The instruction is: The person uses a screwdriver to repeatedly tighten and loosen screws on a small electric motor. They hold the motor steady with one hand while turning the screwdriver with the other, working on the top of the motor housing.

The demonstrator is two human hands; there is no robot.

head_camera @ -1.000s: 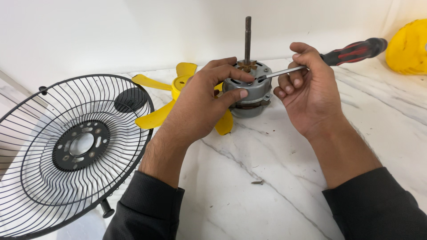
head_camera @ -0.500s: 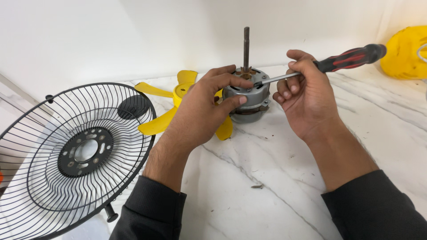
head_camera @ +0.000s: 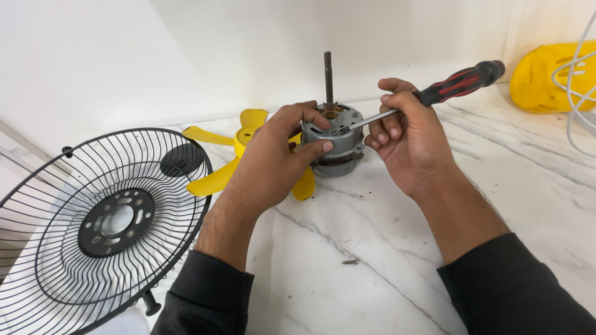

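- Hiding part of the yellow fan blade (head_camera: 214, 180), the left hand (head_camera: 273, 164) covers its hub side; only a few blades show behind and below the wrist.
- The grey fan motor (head_camera: 338, 139) stands on the white marble worktop (head_camera: 385, 248), its dark shaft (head_camera: 328, 77) pointing straight up; the near left of its casing is masked by the left hand's fingers (head_camera: 310, 149).
- The left hand is curled around the motor, thumb pressed on the front of the casing and the other fingers over its top edge.
- The right hand (head_camera: 410, 139), just right of the motor, is closed on a screwdriver (head_camera: 462, 80) with a red and black handle; its metal shank slants down to the motor's top, and the tip is too small to make out where it sits.
- A black wire fan guard (head_camera: 99, 223) lies well left of the motor, cut off by the left and lower edges of the view.
- A yellow plastic housing (head_camera: 549, 77) sits far right of the motor, cut off at the edge, with white cable (head_camera: 574, 93) looping across it.
- A small dark screw (head_camera: 349, 262) lies on the worktop in front of the motor, between the two sleeved forearms.
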